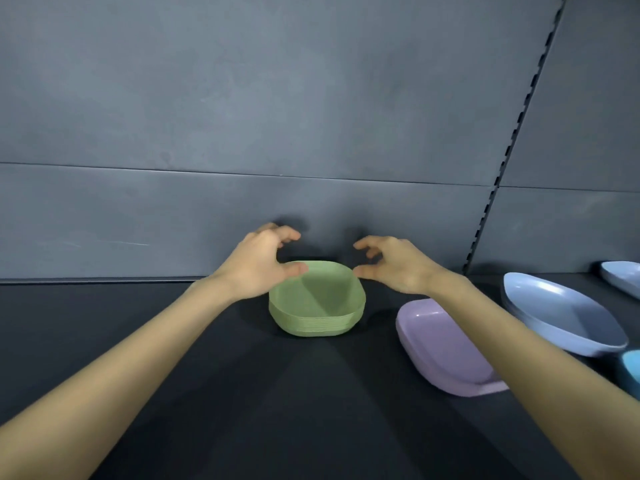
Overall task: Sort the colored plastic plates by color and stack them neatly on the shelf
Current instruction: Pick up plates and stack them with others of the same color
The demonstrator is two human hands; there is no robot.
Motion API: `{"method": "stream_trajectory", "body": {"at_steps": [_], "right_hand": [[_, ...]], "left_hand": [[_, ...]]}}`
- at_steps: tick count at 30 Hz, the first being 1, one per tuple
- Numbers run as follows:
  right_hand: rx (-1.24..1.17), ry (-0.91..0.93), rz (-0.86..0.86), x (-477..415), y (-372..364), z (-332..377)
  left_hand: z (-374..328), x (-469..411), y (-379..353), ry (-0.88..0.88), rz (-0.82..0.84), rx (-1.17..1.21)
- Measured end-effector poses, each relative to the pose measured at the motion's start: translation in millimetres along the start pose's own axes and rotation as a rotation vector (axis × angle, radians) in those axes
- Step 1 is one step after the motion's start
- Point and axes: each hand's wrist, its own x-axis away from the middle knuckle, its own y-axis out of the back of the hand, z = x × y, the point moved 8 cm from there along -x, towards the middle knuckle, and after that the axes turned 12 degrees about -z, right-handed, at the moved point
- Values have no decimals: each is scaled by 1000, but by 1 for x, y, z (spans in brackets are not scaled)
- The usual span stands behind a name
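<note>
A stack of several green plates stands on the dark shelf near the back panel. My left hand hovers at the stack's left rim, thumb just over the edge, fingers loosely curled and holding nothing. My right hand hovers at the right rim in the same loose pose, thumb tip next to the edge. A purple plate lies to the right of the green stack, partly under my right forearm. Further right sits a stack of pale blue plates.
Another pale blue plate shows at the right edge, and a teal plate peeks in below it. A grey back panel with a slotted upright closes the shelf behind.
</note>
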Motion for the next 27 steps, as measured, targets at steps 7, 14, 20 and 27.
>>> {"method": "stream_trajectory", "body": {"at_steps": [7,14,20,27], "right_hand": [[208,67,-229,31,99,-15],[283,-22,-427,110,201,-78],[359,-108,-451,203,262,-159],[421,-156,-405,295,319,-254]], "left_hand": [[-104,-1,22,-280,-121,-106],[-218,23,-12,-469,-93,-153],[-312,70,-69,-520,-85,-110],[-420,123,-149,-572,15,-80]]}}
